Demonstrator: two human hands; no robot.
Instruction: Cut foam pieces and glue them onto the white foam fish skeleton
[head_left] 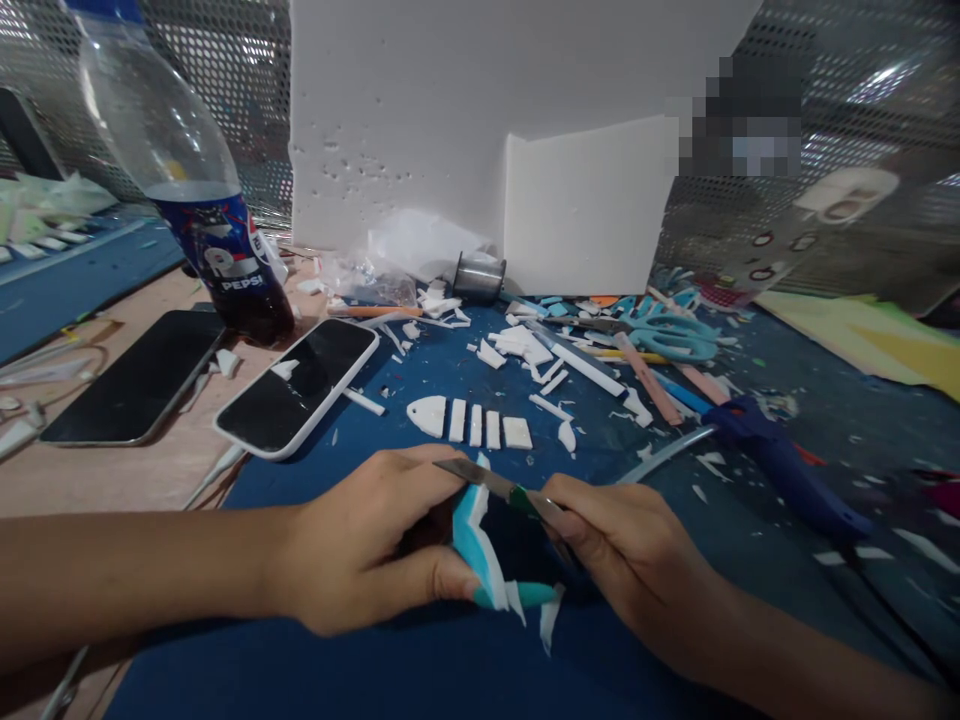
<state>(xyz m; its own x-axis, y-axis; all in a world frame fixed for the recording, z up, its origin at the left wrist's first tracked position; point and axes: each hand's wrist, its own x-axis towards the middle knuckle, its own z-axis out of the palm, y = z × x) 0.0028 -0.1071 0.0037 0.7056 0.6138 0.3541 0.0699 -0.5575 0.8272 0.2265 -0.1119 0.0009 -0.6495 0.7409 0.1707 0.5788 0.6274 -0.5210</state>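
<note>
Left hand (382,540) pinching teal-and-white piece (470,535); right hand (637,545) holding knife (498,486) at piece's upper end; white segments (475,426) beyond.

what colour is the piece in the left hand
The piece in the left hand is turquoise with white along its edge; the head view shows it.

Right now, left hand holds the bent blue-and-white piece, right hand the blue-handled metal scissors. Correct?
No: head view shows the right hand holding a slim pointed metal blade; the blue-handled metal scissors lie unheld. The left hand does hold the bent blue-and-white piece.
</note>
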